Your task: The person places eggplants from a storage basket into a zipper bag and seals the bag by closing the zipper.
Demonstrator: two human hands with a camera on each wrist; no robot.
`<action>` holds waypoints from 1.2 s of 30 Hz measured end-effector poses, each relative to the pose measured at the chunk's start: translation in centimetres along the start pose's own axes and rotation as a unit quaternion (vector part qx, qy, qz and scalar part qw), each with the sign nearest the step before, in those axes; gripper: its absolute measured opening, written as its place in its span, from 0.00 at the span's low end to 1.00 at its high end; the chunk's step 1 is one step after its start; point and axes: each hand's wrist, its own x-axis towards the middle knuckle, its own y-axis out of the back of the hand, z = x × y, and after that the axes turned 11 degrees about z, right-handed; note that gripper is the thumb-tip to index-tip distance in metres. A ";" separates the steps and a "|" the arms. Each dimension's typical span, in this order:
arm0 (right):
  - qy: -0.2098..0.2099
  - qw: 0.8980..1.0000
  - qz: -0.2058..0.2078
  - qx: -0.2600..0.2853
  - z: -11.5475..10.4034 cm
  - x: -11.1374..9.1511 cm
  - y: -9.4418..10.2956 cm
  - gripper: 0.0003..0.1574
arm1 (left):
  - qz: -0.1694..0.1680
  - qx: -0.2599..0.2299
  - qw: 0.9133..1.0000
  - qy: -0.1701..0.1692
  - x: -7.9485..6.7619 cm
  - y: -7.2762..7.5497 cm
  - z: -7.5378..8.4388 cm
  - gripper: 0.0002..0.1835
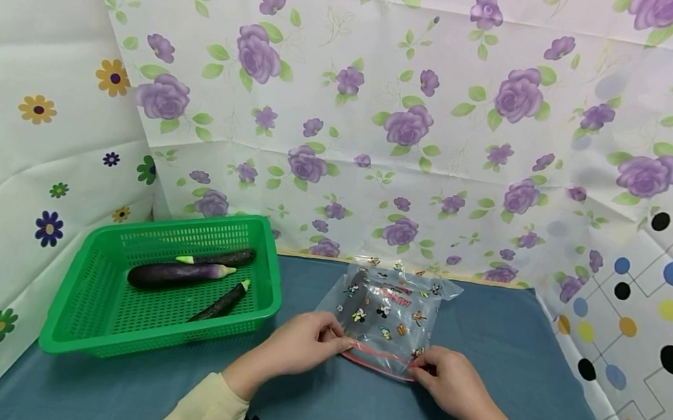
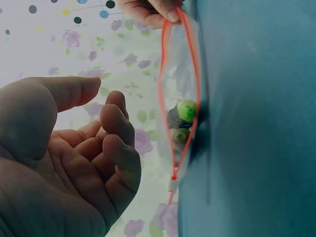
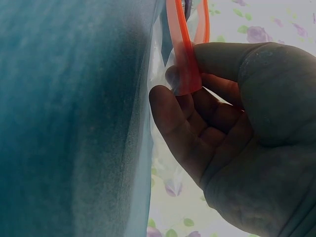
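A clear zip bag (image 1: 400, 328) with cartoon prints and a red-orange zip strip (image 2: 197, 69) lies on the table, its mouth towards me. Through the mouth, in the left wrist view, show a green stem end (image 2: 186, 110), a duller stem end (image 2: 180, 136) and something dark. My right hand (image 1: 455, 383) pinches the right end of the strip between thumb and fingers. At the bag's left corner is my left hand (image 1: 304, 341); the left wrist view shows its fingers loosely bent, with a gap between thumb and fingertips and the slider (image 2: 173, 182) hanging beside them.
A green plastic basket (image 1: 103, 339) stands at the left. Inside it lie a fat purple eggplant (image 1: 167, 275) and two thinner dark vegetables (image 1: 228, 256) with green stem ends. A blue cloth (image 1: 350, 419) covers the table; flowered sheets (image 1: 333, 126) hang behind it.
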 end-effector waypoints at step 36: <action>0.001 1.000 0.003 0.001 0.0 0.1 -0.1 0.09 | 0.116 0.003 0.993 -0.001 -0.7 7.3 0.8 0.15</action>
